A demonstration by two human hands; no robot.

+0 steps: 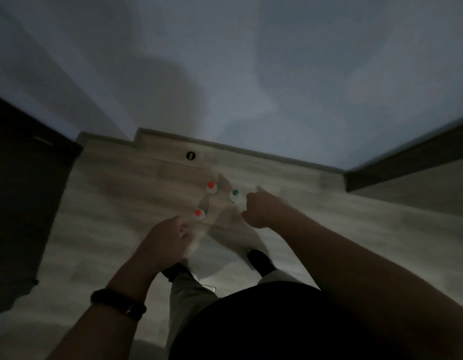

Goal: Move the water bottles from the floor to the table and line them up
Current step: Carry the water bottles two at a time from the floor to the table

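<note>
Three clear water bottles stand on the pale wood floor (108, 203) in dim light, seen from above. One with an orange cap (211, 188) is farthest, another with an orange cap (199, 214) is nearest, and a green-capped one (235, 195) stands to the right. My left hand (168, 237) hovers just below and left of the near orange-capped bottle, its fingers loosely curled and holding nothing. Just right of the green-capped bottle, my right hand (261, 209) reaches with the thumb raised, not closed around the bottle. Both hands are blurred.
A large dark piece of furniture (22, 203) fills the left side. A dark panel (407, 157) runs along the right. The wall and its skirting board (225, 149) lie behind the bottles, with a small black round fitting (190, 155) in the floor. My feet (260, 262) stand below the hands.
</note>
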